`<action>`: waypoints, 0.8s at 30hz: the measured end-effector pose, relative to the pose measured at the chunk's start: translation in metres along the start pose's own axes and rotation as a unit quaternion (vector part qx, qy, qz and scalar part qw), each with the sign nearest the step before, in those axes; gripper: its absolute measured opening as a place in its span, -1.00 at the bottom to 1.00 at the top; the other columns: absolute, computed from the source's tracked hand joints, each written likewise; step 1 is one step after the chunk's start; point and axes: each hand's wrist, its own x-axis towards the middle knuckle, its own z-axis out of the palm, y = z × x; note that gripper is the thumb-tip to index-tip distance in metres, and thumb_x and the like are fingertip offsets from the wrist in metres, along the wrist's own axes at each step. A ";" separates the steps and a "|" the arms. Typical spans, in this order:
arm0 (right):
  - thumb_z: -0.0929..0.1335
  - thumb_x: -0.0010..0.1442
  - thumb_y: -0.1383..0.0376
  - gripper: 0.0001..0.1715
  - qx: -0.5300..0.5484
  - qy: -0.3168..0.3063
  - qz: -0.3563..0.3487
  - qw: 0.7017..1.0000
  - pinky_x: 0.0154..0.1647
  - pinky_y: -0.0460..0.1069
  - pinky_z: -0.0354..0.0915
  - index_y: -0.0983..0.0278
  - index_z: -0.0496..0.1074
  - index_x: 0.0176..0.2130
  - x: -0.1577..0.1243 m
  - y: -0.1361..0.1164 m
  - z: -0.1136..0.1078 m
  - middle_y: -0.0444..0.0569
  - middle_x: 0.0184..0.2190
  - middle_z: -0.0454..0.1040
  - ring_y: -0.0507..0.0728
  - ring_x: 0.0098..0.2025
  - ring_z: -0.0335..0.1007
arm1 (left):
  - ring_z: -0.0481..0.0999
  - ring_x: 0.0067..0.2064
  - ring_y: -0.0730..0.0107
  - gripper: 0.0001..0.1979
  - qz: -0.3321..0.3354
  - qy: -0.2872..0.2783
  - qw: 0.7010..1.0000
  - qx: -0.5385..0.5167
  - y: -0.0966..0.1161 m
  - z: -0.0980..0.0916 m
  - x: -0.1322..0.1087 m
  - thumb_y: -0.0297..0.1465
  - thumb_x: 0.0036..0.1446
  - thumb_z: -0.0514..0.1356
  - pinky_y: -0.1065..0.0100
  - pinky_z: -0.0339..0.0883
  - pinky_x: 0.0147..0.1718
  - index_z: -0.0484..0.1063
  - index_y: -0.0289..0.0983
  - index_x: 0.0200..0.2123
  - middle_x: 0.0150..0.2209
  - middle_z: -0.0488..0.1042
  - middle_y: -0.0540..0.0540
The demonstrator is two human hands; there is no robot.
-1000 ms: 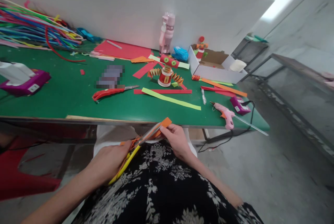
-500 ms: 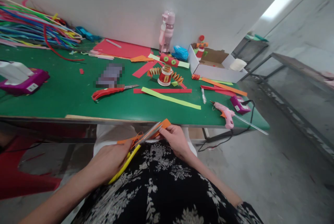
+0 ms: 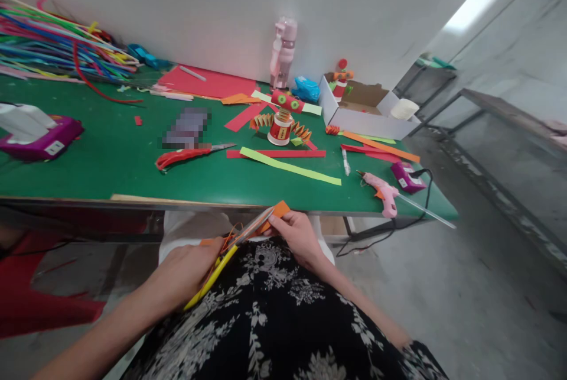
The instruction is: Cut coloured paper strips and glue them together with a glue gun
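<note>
Low over my lap, at the table's front edge, my left hand is closed around yellow-handled scissors. Their blades point up and right and lie nearly together against orange paper. My right hand pinches that paper between thumb and fingers, close to the blade tips. More orange strips show by my left fingers, partly hidden by hand and scissors. On the table beyond stands a paper-cup figure with a red rolled head and folded orange arms. A lime-green strip and a red strip lie in front of it.
Red-handled scissors lie left of the figure, below a blurred-out rectangle. To the right are a pink glue gun with its cord, a purple power block and a white box. A pink bottle stands behind.
The scissor blades have closed further on the orange paper. Both hands stay in almost the same place, and the things on the table have not moved.
</note>
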 end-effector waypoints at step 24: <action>0.47 -0.03 -0.02 -0.62 -0.015 -0.028 -0.024 0.999 -0.31 -0.03 0.38 0.24 0.59 -0.52 -0.002 -0.005 0.001 -0.09 -0.56 0.55 0.05 -0.50 0.42 | 0.60 -0.10 0.00 -0.64 -0.004 0.001 1.000 -0.013 0.006 -0.007 0.001 -0.28 0.25 -0.13 0.18 0.35 -0.23 0.31 -0.20 0.01 -0.14 0.60 -0.22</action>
